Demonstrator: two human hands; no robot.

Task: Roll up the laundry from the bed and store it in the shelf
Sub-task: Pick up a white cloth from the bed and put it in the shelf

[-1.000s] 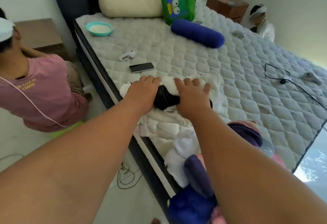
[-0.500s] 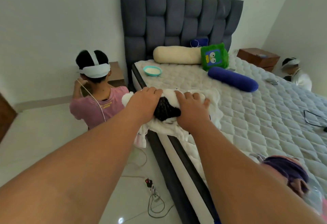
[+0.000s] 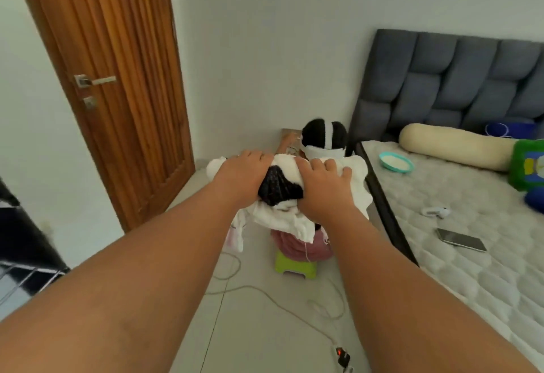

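I hold a rolled bundle of white laundry (image 3: 282,219) with a black piece (image 3: 278,188) in its middle, up in the air over the floor, left of the bed (image 3: 477,243). My left hand (image 3: 240,176) grips the bundle's left end from above. Its right part is gripped by my right hand (image 3: 322,188). Loose white ends hang below the bundle. A dark wire rack (image 3: 20,272), partly cut off, shows at the lower left edge.
A person with a headset (image 3: 322,144) sits on a green stool (image 3: 295,263) right behind the bundle. A wooden door (image 3: 109,78) stands at the left. Cables and a power strip (image 3: 343,358) lie on the floor. On the bed are a phone (image 3: 460,240), a bowl (image 3: 396,162) and pillows (image 3: 453,146).
The bundle has come off the bed and now hangs in the air in both hands. My view has swung left, away from the mattress toward the door and the floor.
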